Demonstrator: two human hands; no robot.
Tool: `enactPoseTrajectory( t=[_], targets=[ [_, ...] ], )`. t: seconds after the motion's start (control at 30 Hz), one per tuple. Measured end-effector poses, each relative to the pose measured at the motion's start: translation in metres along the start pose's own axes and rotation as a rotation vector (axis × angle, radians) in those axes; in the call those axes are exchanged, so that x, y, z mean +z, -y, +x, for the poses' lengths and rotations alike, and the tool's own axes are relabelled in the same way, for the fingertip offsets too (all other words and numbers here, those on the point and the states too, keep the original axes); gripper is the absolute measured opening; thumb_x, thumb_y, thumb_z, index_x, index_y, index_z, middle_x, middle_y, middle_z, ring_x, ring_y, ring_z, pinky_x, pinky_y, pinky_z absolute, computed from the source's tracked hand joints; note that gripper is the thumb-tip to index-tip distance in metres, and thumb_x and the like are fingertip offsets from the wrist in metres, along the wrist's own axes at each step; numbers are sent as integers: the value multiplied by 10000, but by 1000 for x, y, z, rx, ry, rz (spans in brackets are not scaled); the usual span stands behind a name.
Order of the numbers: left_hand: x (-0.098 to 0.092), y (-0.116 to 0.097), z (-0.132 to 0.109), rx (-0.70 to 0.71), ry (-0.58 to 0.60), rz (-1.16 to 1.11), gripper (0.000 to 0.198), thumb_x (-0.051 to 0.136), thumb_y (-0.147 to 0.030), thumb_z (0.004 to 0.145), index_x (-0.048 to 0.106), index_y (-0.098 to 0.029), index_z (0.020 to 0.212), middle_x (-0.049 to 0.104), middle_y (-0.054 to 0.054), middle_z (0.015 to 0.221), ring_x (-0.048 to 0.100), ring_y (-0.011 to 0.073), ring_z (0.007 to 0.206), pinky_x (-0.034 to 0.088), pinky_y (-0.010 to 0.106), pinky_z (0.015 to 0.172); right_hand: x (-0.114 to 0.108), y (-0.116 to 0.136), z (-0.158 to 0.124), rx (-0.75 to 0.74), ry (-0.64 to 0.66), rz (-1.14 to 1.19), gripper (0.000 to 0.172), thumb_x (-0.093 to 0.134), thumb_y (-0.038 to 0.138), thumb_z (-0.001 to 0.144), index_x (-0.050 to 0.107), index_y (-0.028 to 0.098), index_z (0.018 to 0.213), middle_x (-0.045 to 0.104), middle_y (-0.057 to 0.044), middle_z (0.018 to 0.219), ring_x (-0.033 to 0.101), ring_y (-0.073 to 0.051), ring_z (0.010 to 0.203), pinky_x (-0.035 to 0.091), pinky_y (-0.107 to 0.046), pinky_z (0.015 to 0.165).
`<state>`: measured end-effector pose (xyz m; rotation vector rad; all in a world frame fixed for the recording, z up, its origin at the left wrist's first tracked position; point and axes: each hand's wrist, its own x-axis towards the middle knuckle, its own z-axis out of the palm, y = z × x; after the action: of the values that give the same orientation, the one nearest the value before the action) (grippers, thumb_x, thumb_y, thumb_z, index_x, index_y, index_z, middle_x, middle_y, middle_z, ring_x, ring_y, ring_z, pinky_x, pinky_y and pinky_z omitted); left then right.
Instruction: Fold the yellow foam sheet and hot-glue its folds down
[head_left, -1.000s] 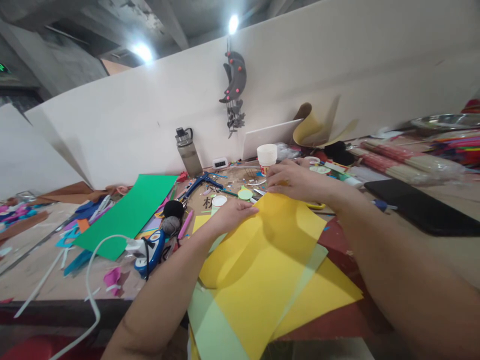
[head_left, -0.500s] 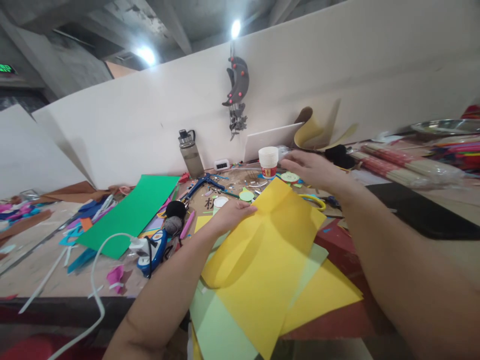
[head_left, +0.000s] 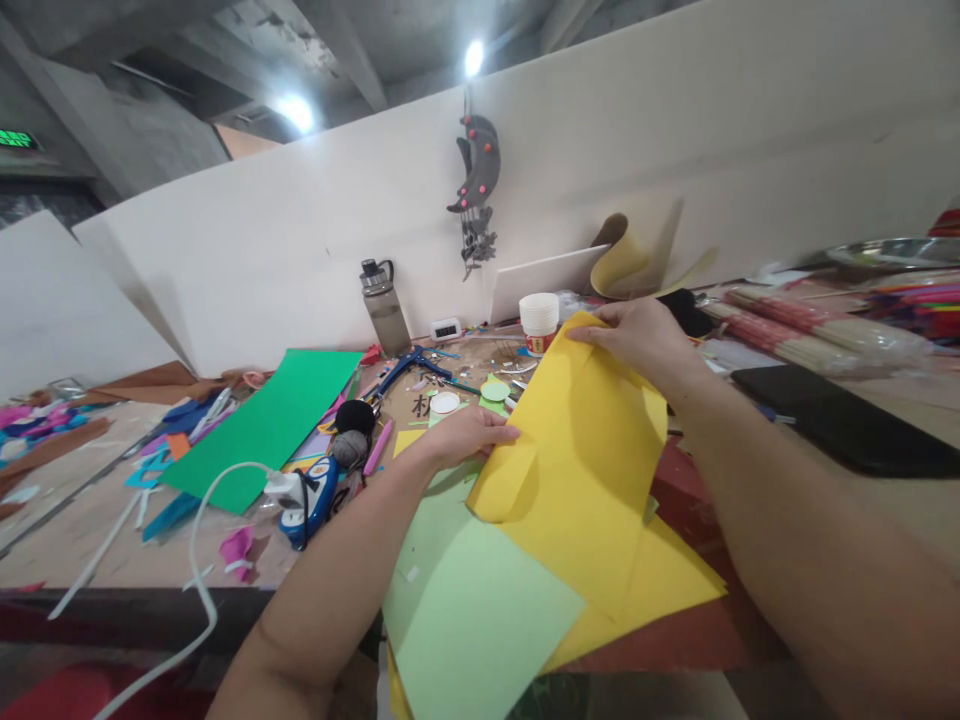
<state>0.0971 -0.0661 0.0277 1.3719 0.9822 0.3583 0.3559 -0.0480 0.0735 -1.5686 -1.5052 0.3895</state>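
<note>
A yellow sheet of paper (head_left: 577,440) is raised and bent between my two hands. My left hand (head_left: 469,435) pinches its left edge between thumb and fingers. At its far top corner my right hand (head_left: 634,335) has hold of it, fingers closed. Beneath it lie a pale green sheet (head_left: 480,590) and another yellow sheet (head_left: 660,590), partly covered. Just beyond my left hand are a white paper disc (head_left: 444,402) and a light green round piece (head_left: 494,390). A stack of paper cups (head_left: 539,318) stands behind the raised sheet.
On the left lie a green sheet (head_left: 262,430), yarn balls (head_left: 352,430), a blue glue gun (head_left: 412,368) and a blue-and-white power strip (head_left: 307,505) with a white cable. A water bottle (head_left: 385,310) stands by the wall. A black slab (head_left: 847,420) and bagged sticks (head_left: 810,325) lie right.
My right hand has come down from beside the cups onto the yellow sheet's far corner and grips it. The sheet has been lifted forward, uncovering more of the pale green sheet.
</note>
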Motion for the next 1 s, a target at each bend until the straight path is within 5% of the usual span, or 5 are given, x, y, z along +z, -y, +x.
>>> enactPoseTrajectory(
  t=[0.27, 0.53, 0.73, 0.83, 1.0],
  targets=[
    [-9, -4, -4, -111, 51, 81, 464, 888, -509, 464, 692, -137, 661, 661, 7, 639, 530, 87, 527, 383, 213, 508, -5, 8, -4, 54, -10, -45, 202, 731, 396, 732, 733, 198, 774, 684, -47, 708, 605, -201, 633, 427, -311, 539],
    [-5, -2, -1, 57, -19, -99, 594, 830, -618, 523, 748, -125, 843, 732, 74, 803, 647, 155, 697, 474, 249, 658, -2, 10, -5, 38, 176, 24, 177, 695, 391, 747, 737, 223, 786, 707, -53, 748, 646, -230, 644, 474, -327, 544],
    [5, -3, -3, 118, -150, 89, 483, 728, -618, 660, 717, -149, 772, 680, 24, 696, 577, 135, 580, 401, 238, 555, 14, 15, -10, -399, -219, -254, 360, 646, 365, 817, 686, 198, 1133, 661, -133, 1211, 534, -349, 1152, 400, -503, 951],
    [7, -4, -2, 202, -232, 311, 459, 638, -600, 756, 626, -153, 651, 500, -39, 532, 403, 83, 475, 261, 228, 488, 33, 25, -25, -728, 34, -342, 210, 566, 348, 894, 727, 239, 974, 696, -93, 1147, 510, -326, 1167, 296, -521, 995],
    [6, -6, -1, 286, -302, 475, 542, 626, -591, 765, 374, -181, 514, 238, -69, 495, 211, 64, 480, 122, 269, 497, 60, 24, -36, -814, 406, -388, 307, 490, 261, 916, 700, 224, 695, 707, -55, 805, 576, -228, 886, 320, -424, 885]
  ],
)
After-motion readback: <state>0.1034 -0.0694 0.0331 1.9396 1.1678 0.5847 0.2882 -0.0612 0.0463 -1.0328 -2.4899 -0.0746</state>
